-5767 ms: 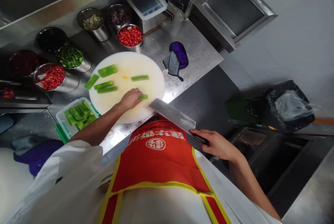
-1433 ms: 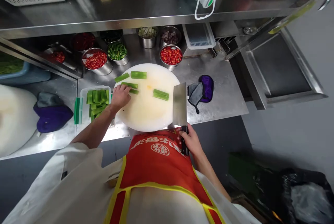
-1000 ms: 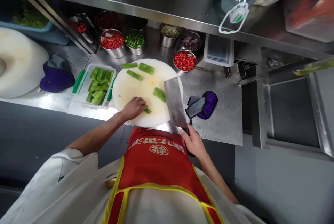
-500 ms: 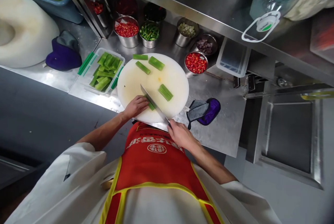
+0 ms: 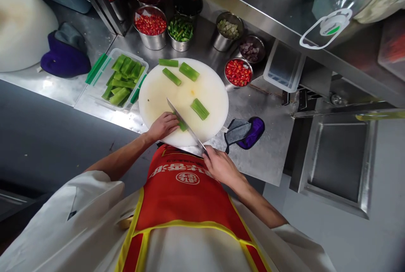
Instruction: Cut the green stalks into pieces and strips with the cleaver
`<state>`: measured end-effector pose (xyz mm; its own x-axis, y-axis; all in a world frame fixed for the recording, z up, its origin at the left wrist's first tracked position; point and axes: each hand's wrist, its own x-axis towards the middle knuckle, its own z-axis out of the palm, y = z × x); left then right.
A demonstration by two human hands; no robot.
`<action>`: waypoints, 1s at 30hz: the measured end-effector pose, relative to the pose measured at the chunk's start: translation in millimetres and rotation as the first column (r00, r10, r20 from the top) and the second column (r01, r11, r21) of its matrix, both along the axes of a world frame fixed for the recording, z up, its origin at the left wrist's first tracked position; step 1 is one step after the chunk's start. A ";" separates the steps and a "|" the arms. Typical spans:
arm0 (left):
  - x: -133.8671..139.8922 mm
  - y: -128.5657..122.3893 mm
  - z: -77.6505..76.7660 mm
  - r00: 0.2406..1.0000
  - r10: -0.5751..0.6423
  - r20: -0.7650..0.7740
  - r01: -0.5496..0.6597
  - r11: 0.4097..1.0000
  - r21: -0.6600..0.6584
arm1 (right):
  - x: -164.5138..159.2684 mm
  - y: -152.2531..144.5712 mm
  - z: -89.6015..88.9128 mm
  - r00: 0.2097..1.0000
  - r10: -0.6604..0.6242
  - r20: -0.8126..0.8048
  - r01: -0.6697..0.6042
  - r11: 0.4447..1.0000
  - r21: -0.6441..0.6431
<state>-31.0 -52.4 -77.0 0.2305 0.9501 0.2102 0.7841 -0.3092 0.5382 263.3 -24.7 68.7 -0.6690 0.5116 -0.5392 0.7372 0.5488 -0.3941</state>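
My right hand (image 5: 220, 164) is closed round the handle of a kitchen knife (image 5: 190, 130), whose blade slants up and left across the near part of a round white cutting board (image 5: 152, 90). Under the blade lies a piece of green celery stalk (image 5: 182, 126), partly hidden. The bent fingers of my left hand (image 5: 163, 126) press that piece down, just left of the blade. Another celery piece (image 5: 200, 109) rests to the right of the knife, and several more lie at the far edge of the board, among them a wide one (image 5: 189, 71).
Left of the board stands a clear plastic box (image 5: 109, 63) of cut celery. Behind are metal pots of chopped red chilli (image 5: 150, 25), green chilli (image 5: 180, 30), garlic-like pieces (image 5: 228, 29) and red rings (image 5: 238, 73). Purple-grey cloth items (image 5: 251, 133) lie right. A steel shelf (image 5: 253, 8) overhangs.
The whole view has shifted slightly. Both hands and the knife keep nearly the same place on the board, and the celery pieces lie as before.
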 end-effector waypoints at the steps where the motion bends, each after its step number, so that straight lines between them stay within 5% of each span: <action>1: 0.6 1.3 0.6 1.000 -0.005 -0.012 0.006 1.000 0.020 | -0.3 0.8 0.2 1.000 -0.005 0.009 0.005 1.000 0.000; 6: -1.3 0.8 8.1 0.993 -0.034 -0.110 0.040 0.998 0.056 | 3.8 2.4 -1.8 0.996 -0.075 0.048 0.074 0.997 0.025; 14: -14.4 -36.0 3.3 0.996 -0.001 -0.088 0.011 0.993 0.114 | 11.2 -5.9 -14.7 0.996 -0.091 0.009 0.091 0.996 -0.025; 22: 1.5 -1.1 -5.9 0.996 0.035 -0.088 -0.023 0.992 0.126 | 5.0 -0.9 -20.7 0.999 -0.036 0.027 0.036 0.999 0.001; 30: 1.4 4.1 -9.3 0.989 -0.119 -0.091 0.134 0.974 0.182 | 2.3 4.6 -11.9 0.998 -0.014 0.060 0.013 1.000 0.014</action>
<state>-29.6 -48.3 -86.3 0.3697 0.8574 0.3581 0.7697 -0.4985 0.3989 265.7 -20.0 56.8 -0.6286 0.5277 -0.5713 0.7667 0.5439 -0.3412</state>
